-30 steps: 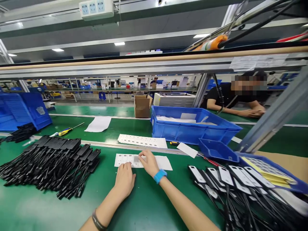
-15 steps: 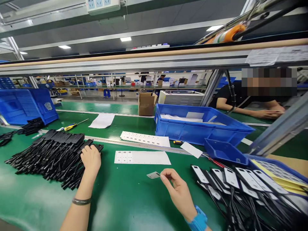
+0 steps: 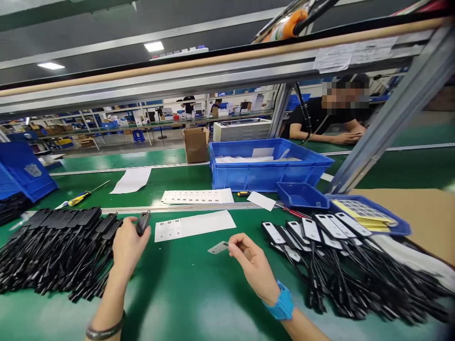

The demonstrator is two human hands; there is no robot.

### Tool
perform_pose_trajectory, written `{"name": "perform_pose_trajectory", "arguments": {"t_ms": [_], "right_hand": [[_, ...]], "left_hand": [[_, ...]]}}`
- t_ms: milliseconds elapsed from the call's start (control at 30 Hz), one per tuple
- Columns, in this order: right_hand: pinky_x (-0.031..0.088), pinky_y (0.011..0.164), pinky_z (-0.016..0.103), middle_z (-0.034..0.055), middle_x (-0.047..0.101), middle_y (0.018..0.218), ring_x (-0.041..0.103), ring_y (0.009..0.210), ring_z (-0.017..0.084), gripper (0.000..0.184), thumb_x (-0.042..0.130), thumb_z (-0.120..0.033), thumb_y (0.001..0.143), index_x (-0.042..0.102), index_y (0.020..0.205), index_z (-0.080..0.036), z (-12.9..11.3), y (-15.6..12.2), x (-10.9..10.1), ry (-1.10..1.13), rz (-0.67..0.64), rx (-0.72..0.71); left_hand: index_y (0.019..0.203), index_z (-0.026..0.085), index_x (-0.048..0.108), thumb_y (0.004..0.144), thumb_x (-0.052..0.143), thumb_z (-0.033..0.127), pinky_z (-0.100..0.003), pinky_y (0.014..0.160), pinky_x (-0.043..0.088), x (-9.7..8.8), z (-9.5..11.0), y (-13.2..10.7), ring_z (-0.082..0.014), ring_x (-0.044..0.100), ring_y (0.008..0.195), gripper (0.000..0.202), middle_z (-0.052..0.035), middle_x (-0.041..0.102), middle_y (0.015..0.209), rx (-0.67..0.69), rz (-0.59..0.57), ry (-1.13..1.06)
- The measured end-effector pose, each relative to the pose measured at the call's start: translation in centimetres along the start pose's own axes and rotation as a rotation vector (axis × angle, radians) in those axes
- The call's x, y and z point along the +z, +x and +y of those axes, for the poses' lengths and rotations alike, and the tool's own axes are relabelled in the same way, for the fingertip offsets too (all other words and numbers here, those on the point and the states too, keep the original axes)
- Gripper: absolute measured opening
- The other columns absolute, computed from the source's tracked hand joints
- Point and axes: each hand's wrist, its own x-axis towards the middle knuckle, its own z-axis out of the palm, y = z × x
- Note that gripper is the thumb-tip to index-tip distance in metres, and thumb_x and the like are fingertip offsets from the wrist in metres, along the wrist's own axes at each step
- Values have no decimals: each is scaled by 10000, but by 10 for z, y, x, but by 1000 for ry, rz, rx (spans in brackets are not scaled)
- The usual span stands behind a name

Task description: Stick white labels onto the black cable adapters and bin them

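My left hand [image 3: 128, 244] is closed on the edge of a small black cabled device [image 3: 143, 222], at the right end of a pile of black cabled devices [image 3: 67, 246]. Between the thumb and fingers of my right hand [image 3: 250, 263] is a small grey label [image 3: 217, 247] with dark windows, held above the green table. Behind the hands lies a white label sheet [image 3: 202, 225], with a few labels left at its left end. To the right rest several cabled devices with white-grey faces [image 3: 311, 229], their black cables trailing toward me.
A second label sheet [image 3: 197, 195] lies behind the first. Farther back stand a large blue bin [image 3: 263, 175] holding papers, a small blue tray [image 3: 302, 195] and a cardboard box [image 3: 196, 144]. A screwdriver [image 3: 80, 198] lies left. A person [image 3: 327, 113] sits across the table.
My left hand has taken hold of a black device at the pile's right end and moved it slightly away. My right hand still holds the label. The camera view has turned right.
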Motion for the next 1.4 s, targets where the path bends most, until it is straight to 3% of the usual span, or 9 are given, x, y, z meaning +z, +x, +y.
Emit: {"name": "perform_pose_trajectory", "arguments": {"t_ms": [100,200,300,433,633,967,1267,1400], "right_hand": [[417,609,272,-10,482,716,486,618,142,264,542,-459,901,522,823,-208,2,2,-2,105,-3,40],[391,570,255,-28,463,701,463,567,117,264,539,-454,907,499,825,-207,4,2,-3,192,-24,89],[369,541,243,-35,443,707,447,544,101,275,551,-453,900,491,807,-202,5,2,-5,212,-20,117],[371,524,235,-35,432,712,449,542,97,267,540,-441,906,488,798,-202,1,2,-10,230,-19,132],[354,459,218,-31,470,688,419,489,84,258,610,-423,849,514,783,-193,-5,3,-9,147,-29,157],[434,522,224,-10,553,656,505,577,119,186,646,-347,824,589,766,-180,0,-4,-1,-17,-15,151],[436,498,220,-15,546,629,506,552,117,155,641,-314,814,583,761,-180,-1,-6,0,-37,-23,160],[407,462,208,-32,514,590,476,513,105,143,632,-290,807,568,746,-179,-1,-6,1,-57,-11,173]], "left_hand": [[1114,163,533,785,528,550,-364,670,488,20,32,-23,-248,594,748,508,-57,594,792,43,-299,-325],[1108,163,536,811,507,591,-256,503,437,46,58,-54,-148,533,569,522,-18,563,713,5,-597,-632],[1101,157,500,825,579,511,-223,532,442,62,73,-80,-99,530,604,456,-71,610,903,-137,-827,-963],[1198,171,432,825,657,278,-283,756,505,66,78,-97,-137,615,799,449,-120,631,1058,-293,-1051,-1293],[1241,193,406,816,649,181,-412,943,471,64,80,-103,-247,633,1016,490,-118,649,1063,-249,-1167,-1275],[1251,181,399,811,658,176,-485,970,454,66,85,-109,-302,618,1065,510,-133,639,1080,-257,-1274,-1306],[1284,173,359,848,637,222,-495,982,444,67,84,-112,-305,614,1082,519,-162,645,1113,-247,-1284,-1286],[1260,187,381,845,650,267,-450,951,467,66,86,-113,-297,613,1084,501,-139,653,1081,-224,-1274,-1252]]}}
